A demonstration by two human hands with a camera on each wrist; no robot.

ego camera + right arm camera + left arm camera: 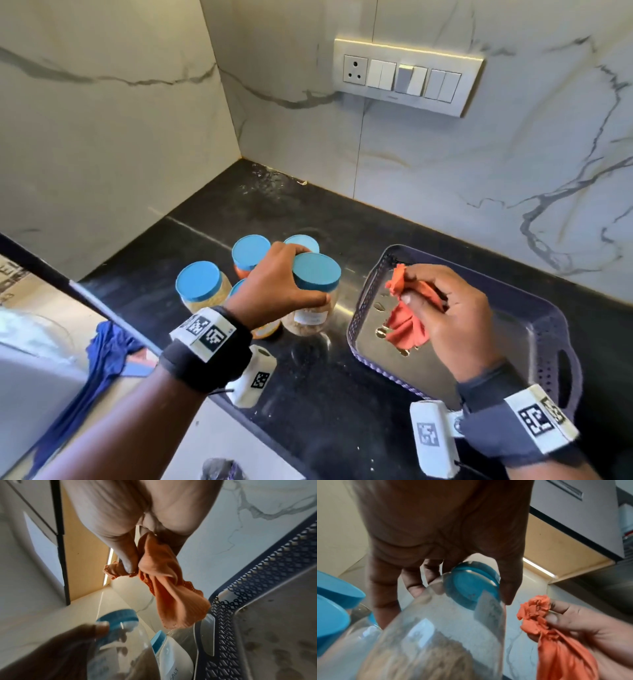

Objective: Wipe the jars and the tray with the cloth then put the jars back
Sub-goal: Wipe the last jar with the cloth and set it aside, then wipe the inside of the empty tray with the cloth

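Left hand (274, 284) around jar (313, 298); neighbour's "SALT" label (173, 672), seemingly, wrist-view only.

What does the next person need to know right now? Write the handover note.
Left hand: grips one blue-lidded jar by its neck, beside the tray.
Right hand: holds the bunched orange cloth over the tray.
Tray: on the black counter, no jars in it; spots show on its floor.
Other jars: four more, clustered on the counter left of the tray.
Done: jars taken out of the tray. Which are already wiped cannot be told.
Left: wipe the held jar, any unwiped ones and the tray if needed, then put all five back.
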